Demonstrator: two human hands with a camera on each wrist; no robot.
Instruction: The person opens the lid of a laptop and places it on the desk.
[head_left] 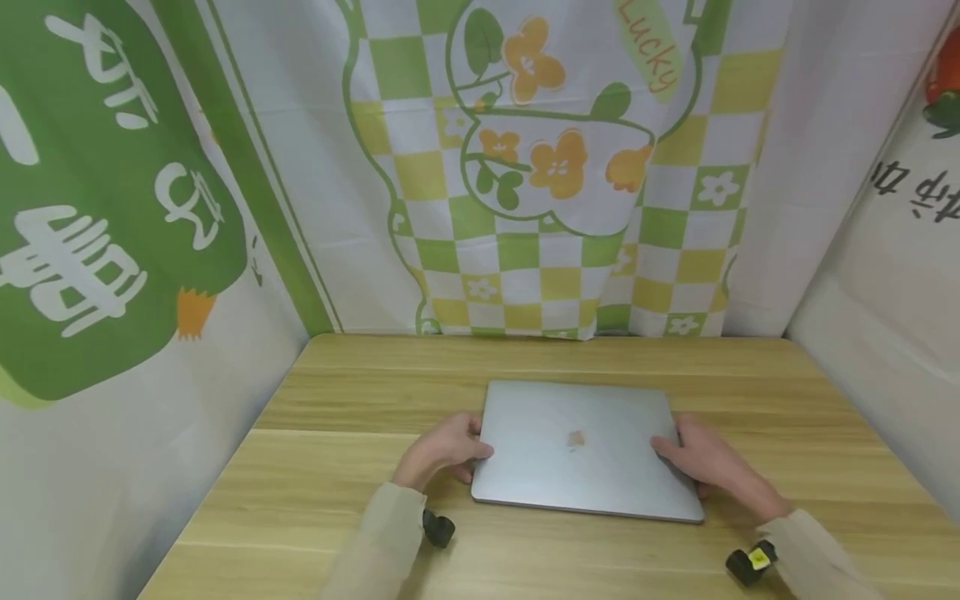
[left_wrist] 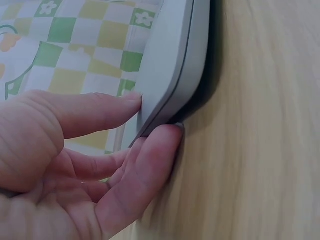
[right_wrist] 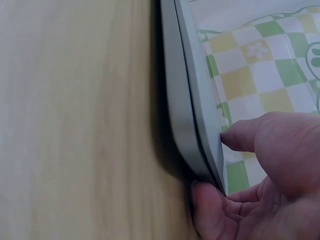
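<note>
A silver laptop [head_left: 540,450], its lid closed and a logo at the middle, lies flat and low over the wooden table. My left hand [head_left: 448,446] grips its left edge, the thumb on the lid. In the left wrist view the fingers [left_wrist: 145,175] curl under the laptop's rim. On the opposite edge my right hand [head_left: 705,454] holds the laptop the same way, thumb on top. The right wrist view shows a fingertip [right_wrist: 207,205] tucked beneath the laptop's corner [right_wrist: 182,125], with a dark shadow under it.
The wooden table [head_left: 315,500] has a rounded back edge. Behind it hangs a checked, flowered cloth [head_left: 525,267]. Fabric walls, one with a green print [head_left: 112,208], stand at both sides. Each wrist wears a small black device [head_left: 438,529].
</note>
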